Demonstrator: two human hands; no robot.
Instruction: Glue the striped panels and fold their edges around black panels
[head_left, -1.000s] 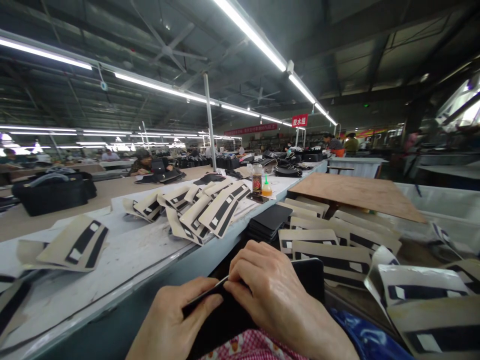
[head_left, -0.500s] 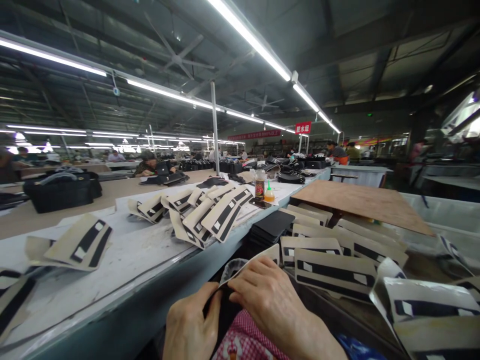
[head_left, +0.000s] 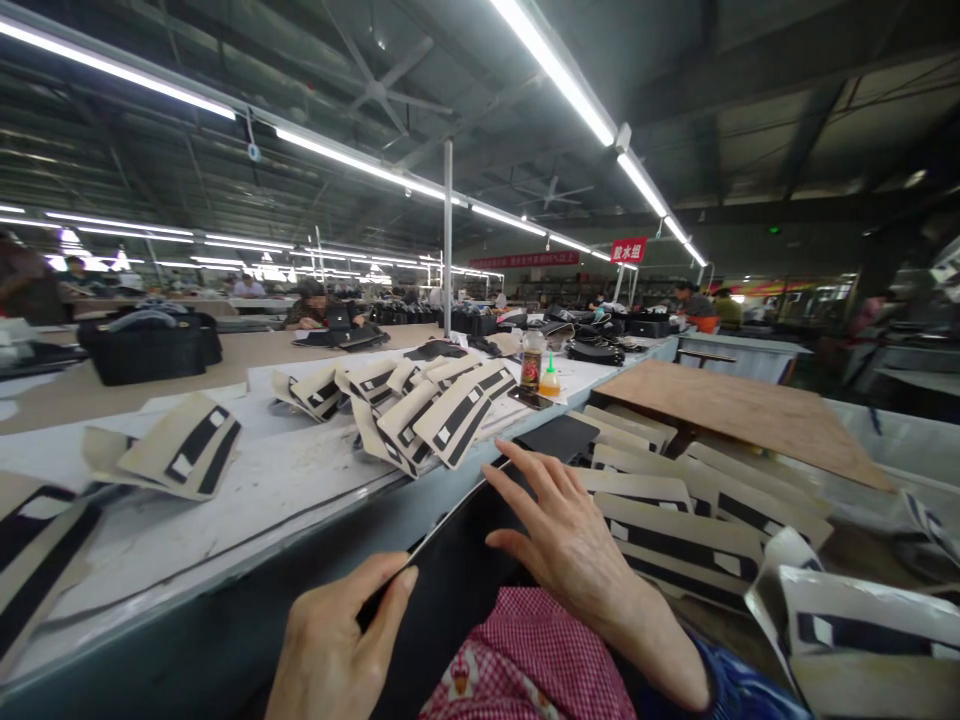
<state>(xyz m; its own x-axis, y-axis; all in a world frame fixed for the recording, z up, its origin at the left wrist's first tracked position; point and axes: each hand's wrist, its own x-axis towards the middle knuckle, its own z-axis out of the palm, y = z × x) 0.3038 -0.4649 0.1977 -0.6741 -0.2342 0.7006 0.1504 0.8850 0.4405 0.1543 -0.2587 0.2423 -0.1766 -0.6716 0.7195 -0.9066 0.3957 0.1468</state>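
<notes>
A black panel (head_left: 469,545) with a thin pale edge stands tilted above the lap, seen nearly edge-on. My left hand (head_left: 349,625) pinches its near left end between thumb and fingers. At the panel's far right end, my right hand (head_left: 562,520) has its fingers spread, the fingertips at or close to the edge; whether they touch it I cannot tell. Cream pieces with black strips (head_left: 461,415) lie in a heap on the white table. More such pieces (head_left: 679,540) are spread out to the right of my right hand.
The white-topped table (head_left: 187,540) runs along the left. On it stand a dark jar (head_left: 531,365) and a green-tipped glue bottle (head_left: 550,380). A brown board (head_left: 742,410) lies at the right, and a black bag (head_left: 146,345) at the far left. People work in the background.
My right hand has opened and moved up and right, away from my left hand. My left hand has moved left with the panel, which now shows more of its length. The view has shifted slightly.
</notes>
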